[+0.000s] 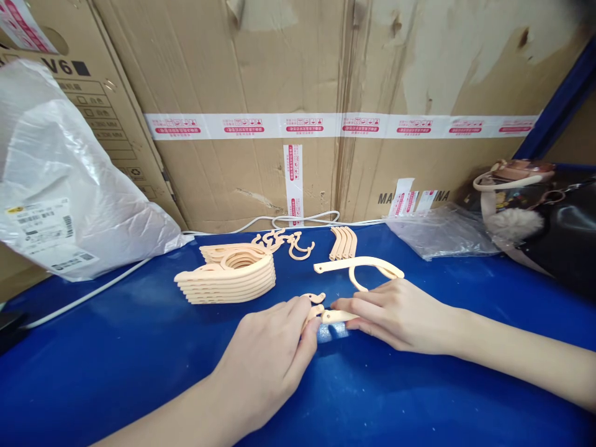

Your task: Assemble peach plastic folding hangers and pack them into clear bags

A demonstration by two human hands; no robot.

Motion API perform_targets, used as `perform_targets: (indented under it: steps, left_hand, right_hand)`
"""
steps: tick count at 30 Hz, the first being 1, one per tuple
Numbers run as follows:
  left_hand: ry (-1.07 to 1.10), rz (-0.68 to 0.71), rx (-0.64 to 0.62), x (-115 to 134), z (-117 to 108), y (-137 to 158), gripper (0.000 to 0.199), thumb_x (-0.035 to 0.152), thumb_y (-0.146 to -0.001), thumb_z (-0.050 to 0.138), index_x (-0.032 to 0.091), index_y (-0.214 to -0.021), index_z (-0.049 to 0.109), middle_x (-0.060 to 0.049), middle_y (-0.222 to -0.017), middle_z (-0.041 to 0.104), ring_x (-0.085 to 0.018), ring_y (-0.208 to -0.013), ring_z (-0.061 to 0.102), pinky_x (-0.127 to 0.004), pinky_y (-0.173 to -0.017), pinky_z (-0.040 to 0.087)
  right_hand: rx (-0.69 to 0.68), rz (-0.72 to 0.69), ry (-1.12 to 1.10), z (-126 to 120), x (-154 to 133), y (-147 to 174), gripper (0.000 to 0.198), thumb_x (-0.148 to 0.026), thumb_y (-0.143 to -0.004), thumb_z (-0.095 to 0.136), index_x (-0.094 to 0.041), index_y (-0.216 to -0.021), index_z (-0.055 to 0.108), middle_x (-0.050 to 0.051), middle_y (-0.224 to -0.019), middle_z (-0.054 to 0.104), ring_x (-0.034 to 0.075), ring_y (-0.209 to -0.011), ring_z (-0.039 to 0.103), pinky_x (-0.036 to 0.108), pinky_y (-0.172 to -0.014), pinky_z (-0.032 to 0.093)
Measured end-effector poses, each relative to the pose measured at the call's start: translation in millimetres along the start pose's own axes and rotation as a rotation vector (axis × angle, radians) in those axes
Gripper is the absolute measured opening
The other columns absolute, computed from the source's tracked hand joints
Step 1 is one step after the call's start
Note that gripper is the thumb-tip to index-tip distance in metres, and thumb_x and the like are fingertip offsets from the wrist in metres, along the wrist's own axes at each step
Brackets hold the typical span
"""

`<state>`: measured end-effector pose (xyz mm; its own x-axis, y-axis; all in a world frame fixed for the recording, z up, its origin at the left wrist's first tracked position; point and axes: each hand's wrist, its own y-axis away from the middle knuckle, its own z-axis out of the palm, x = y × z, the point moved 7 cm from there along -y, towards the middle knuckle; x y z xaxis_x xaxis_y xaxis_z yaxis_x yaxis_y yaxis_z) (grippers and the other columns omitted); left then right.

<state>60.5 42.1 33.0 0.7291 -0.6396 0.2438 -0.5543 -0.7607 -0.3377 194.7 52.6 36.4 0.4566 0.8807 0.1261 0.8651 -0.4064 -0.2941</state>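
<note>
My left hand [274,354] is closed, thumb and fingers pinching a small cream plastic hook piece [313,314]. Facing it, my right hand [395,313] pinches a cream hanger arm [336,316], its holed end meeting the hook piece. Under the joint shows a bluish, speckled small block [331,332], partly hidden. Another curved cream piece [315,298] appears just beyond my left fingers. Behind my right hand lies a long curved hanger part [358,264] with a ring-like bend. To the left sits a neat stack of folded cream hangers [228,285].
Loose hooks [300,245] and several short curved arms [343,242] lie farther back. A white cable [261,222] runs along large cardboard boxes [233,174]. At left leans a white plastic parcel [69,186]; at right are clear plastic wrap [437,233] and a black bag [559,230].
</note>
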Motion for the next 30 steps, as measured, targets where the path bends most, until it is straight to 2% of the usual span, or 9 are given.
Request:
perform_targets:
  steps: [4,7,13,15,23,30]
  left_hand:
    - [0.044,0.010,-0.022,1,0,0,0.024,0.026,-0.100,0.025,0.021,-0.092,0.047,0.001,-0.074,0.060,-0.015,-0.057,0.056,-0.026,-0.053,0.038]
    - [0.014,0.023,-0.033,1,1,0,0.024,0.025,-0.100,0.024,0.021,-0.093,0.046,0.001,-0.074,0.061,-0.015,-0.056,0.057,-0.026,-0.051,0.037]
    - [-0.197,0.137,0.050,6,3,4,0.024,0.030,-0.099,0.024,0.019,-0.108,0.043,-0.003,-0.079,0.066,-0.019,-0.059,0.064,-0.027,-0.049,0.042]
    - [-0.245,0.151,0.076,7,3,5,0.027,0.035,-0.100,0.024,0.018,-0.105,0.044,-0.004,-0.078,0.067,-0.020,-0.060,0.066,-0.027,-0.048,0.045]
    - [-0.343,0.174,0.049,8,4,2,0.035,0.031,-0.102,0.017,0.014,-0.100,0.048,-0.005,-0.070,0.068,-0.022,-0.050,0.067,-0.031,-0.038,0.048]
    - [-0.237,0.186,0.013,11,5,2,0.020,0.024,-0.099,0.027,0.017,-0.100,0.046,-0.003,-0.075,0.067,-0.022,-0.056,0.068,-0.032,-0.041,0.051]
  right_hand:
    - [0.069,-0.013,0.059,-4,-1,1,0.035,-0.032,-0.102,0.029,-0.015,-0.118,0.056,0.000,-0.068,0.063,0.012,-0.050,0.055,0.026,-0.049,0.037]
    - [0.114,-0.035,0.122,-6,-2,1,0.035,-0.031,-0.102,0.031,-0.015,-0.118,0.057,-0.001,-0.066,0.062,0.011,-0.047,0.053,0.026,-0.048,0.036]
    - [0.167,-0.051,0.124,-9,-5,1,0.035,-0.032,-0.101,0.032,-0.015,-0.116,0.059,-0.001,-0.065,0.063,0.011,-0.047,0.054,0.025,-0.048,0.038]
    - [0.182,-0.053,0.115,-10,-6,1,0.035,-0.031,-0.101,0.032,-0.015,-0.115,0.059,-0.001,-0.066,0.063,0.011,-0.048,0.055,0.025,-0.048,0.039]
    - [0.149,-0.048,0.056,-5,-7,0,0.038,-0.032,-0.102,0.029,-0.015,-0.116,0.060,-0.001,-0.064,0.062,0.010,-0.049,0.055,0.023,-0.048,0.038]
    - [0.118,-0.038,-0.034,-4,-7,-1,0.036,-0.033,-0.102,0.029,-0.016,-0.116,0.058,0.000,-0.070,0.064,0.011,-0.053,0.056,0.023,-0.050,0.037]
